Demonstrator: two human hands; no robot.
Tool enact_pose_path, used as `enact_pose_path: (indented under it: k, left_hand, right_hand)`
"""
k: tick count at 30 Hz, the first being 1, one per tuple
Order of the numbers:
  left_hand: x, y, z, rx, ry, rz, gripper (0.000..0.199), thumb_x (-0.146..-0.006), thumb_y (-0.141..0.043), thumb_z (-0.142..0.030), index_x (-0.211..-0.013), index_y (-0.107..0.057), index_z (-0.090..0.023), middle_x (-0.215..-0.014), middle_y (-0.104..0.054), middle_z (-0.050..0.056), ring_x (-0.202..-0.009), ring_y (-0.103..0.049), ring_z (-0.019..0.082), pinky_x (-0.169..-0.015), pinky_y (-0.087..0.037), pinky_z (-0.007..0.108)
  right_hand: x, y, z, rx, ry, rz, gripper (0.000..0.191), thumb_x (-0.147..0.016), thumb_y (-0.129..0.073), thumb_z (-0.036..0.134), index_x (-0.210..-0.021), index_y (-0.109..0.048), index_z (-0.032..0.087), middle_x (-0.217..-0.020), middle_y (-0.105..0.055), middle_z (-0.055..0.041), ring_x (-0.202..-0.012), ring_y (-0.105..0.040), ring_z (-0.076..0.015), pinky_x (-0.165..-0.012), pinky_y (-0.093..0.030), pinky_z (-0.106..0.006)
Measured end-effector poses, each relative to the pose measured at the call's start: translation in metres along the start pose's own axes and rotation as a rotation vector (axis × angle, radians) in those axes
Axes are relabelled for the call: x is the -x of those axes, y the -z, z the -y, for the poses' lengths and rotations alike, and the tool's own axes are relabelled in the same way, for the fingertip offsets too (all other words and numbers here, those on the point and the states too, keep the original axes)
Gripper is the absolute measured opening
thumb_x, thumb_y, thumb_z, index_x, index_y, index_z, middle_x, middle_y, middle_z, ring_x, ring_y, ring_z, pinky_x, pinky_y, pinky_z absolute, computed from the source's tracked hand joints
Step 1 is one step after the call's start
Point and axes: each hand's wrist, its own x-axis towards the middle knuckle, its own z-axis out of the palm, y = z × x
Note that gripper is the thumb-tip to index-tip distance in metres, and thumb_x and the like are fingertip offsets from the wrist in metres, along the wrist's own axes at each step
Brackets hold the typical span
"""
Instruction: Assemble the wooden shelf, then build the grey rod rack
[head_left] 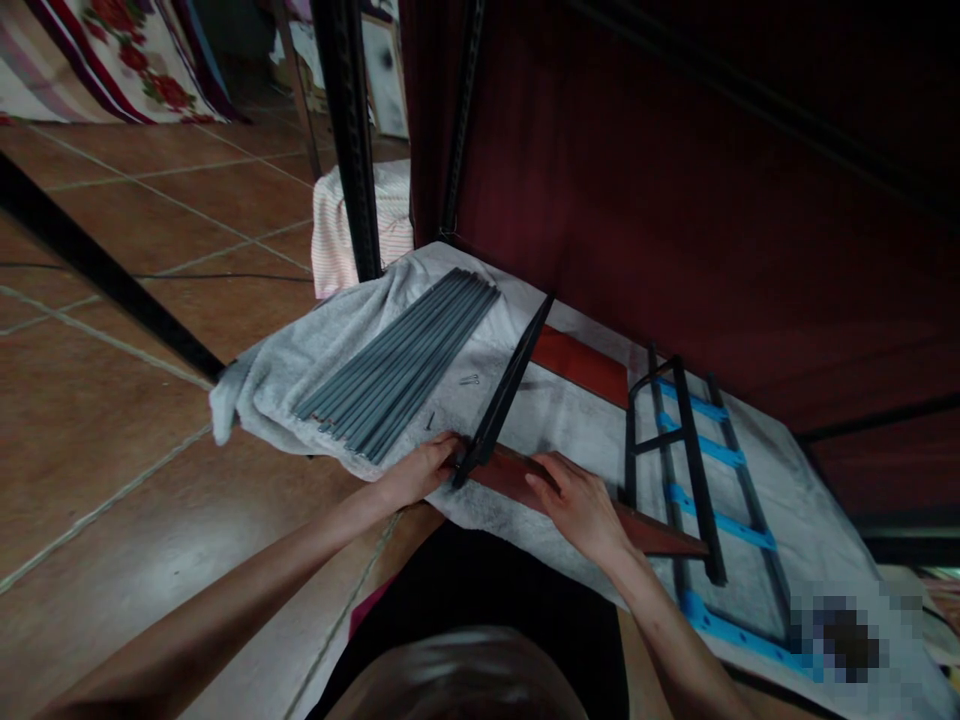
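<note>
My left hand (427,467) has its fingers closed round the near end of a black metal bar (504,395), where it meets a reddish-brown board. My right hand (576,500) rests on that board (660,532), its fingers bent and somewhat apart. The board lies along the near side of the cloth, reaching right to a black metal frame (677,437). A brighter red-brown board (581,365) lies farther back between bar and frame. Left of the bar are several grey rods (401,360) in a row, with small metal pins (469,380) and a screw (430,421) beside them.
A light grey cloth (262,385) covers the work surface. Blue brackets (724,518) join dark rails at the right. Black uprights (349,140) stand at the left, and a dark red curtain (637,200) hangs behind. A pixelated patch hides something at the lower right.
</note>
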Motion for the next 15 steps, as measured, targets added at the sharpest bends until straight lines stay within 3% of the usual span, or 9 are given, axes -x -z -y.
enact_pose_path:
  k: [15]
  left_hand:
    - [0.0002, -0.0028, -0.0008, -0.016, -0.025, -0.015, 0.023, -0.086, -0.044, -0.008, -0.097, -0.062, -0.018, -0.104, -0.061, 0.006, -0.092, -0.062, 0.016, -0.085, -0.051, 0.029]
  right_hand:
    - [-0.0003, 0.0004, 0.0009, -0.001, 0.004, 0.001, 0.025, -0.099, -0.044, 0.032, -0.114, -0.061, 0.022, -0.106, -0.070, -0.0041, -0.097, -0.067, -0.0208, -0.079, -0.049, -0.032]
